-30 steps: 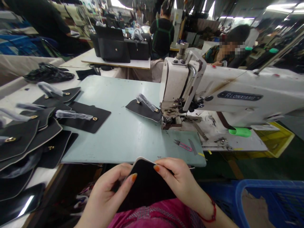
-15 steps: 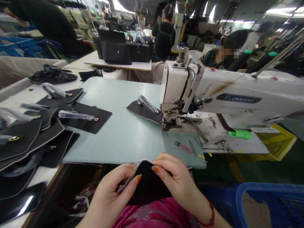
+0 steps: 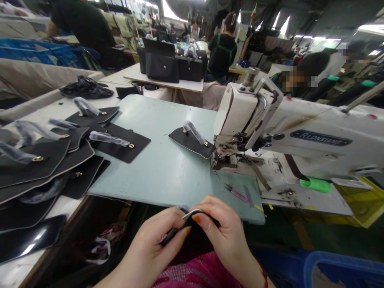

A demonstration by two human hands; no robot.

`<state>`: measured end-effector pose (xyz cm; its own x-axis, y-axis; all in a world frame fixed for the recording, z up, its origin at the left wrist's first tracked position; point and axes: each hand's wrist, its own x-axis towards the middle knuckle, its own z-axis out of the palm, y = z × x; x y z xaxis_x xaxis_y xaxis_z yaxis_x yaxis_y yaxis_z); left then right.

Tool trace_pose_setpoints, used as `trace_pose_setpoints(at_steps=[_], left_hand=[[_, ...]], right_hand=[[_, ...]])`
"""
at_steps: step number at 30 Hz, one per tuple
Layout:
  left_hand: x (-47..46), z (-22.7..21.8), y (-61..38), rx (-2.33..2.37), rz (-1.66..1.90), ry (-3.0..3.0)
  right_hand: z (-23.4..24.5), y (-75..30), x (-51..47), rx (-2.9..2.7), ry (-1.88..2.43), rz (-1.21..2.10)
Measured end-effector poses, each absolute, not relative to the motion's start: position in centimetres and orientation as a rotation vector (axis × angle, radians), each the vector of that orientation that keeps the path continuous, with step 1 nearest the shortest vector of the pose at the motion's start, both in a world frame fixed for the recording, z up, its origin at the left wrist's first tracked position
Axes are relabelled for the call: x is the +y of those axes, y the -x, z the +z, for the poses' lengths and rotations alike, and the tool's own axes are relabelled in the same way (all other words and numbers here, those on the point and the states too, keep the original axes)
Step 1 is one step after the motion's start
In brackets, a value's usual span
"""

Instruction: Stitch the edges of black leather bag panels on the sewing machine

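Between my two hands, over my lap, is a black bag panel [image 3: 195,240] with a pale edge. My left hand [image 3: 165,236] pinches its left side, thumb on the near face. The right hand [image 3: 220,226] grips the upper edge close by, and the edge curls between the thumbs. Much of the panel lies behind my fingers. On the pale green work surface ahead, another black panel [image 3: 192,142] with a plastic-wrapped handle [image 3: 194,133] reaches the sewing machine [image 3: 240,116]. Pink thread snips [image 3: 237,193] lie near the table's front edge.
Black panels [image 3: 45,162] with wrapped handles overlap on the left. A dark glossy phone-like slab [image 3: 33,240] lies at lower left. Black bags [image 3: 163,66] stand behind. A blue crate [image 3: 339,264] and a yellow crate [image 3: 360,204] are at right. A person [image 3: 223,52] works farther back.
The panel's edge, a raised corner before, is now bent into a curl between my thumbs. My hands are still gripping it. The view has shifted, moving the table and machine rightward.
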<state>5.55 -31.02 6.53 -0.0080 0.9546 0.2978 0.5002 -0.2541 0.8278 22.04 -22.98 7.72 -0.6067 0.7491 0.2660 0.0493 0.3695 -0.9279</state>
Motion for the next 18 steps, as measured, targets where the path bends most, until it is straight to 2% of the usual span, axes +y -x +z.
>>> trace_pose_setpoints(at_steps=[10,15,18], left_hand=[[-31.01,6.47,-6.0,1.495,1.225,-1.731],[-30.77,6.8,-5.35,1.525,1.059,-1.514],[-30.49,6.98,-5.12,1.417,0.978,-1.631]], right_hand=[[7.43,-22.21,-23.03,-1.928,0.65,1.229],[7.22,-22.29,-22.89,-1.94,0.655,1.271],[7.21,-22.14,-22.97,-1.961,0.653,1.307]])
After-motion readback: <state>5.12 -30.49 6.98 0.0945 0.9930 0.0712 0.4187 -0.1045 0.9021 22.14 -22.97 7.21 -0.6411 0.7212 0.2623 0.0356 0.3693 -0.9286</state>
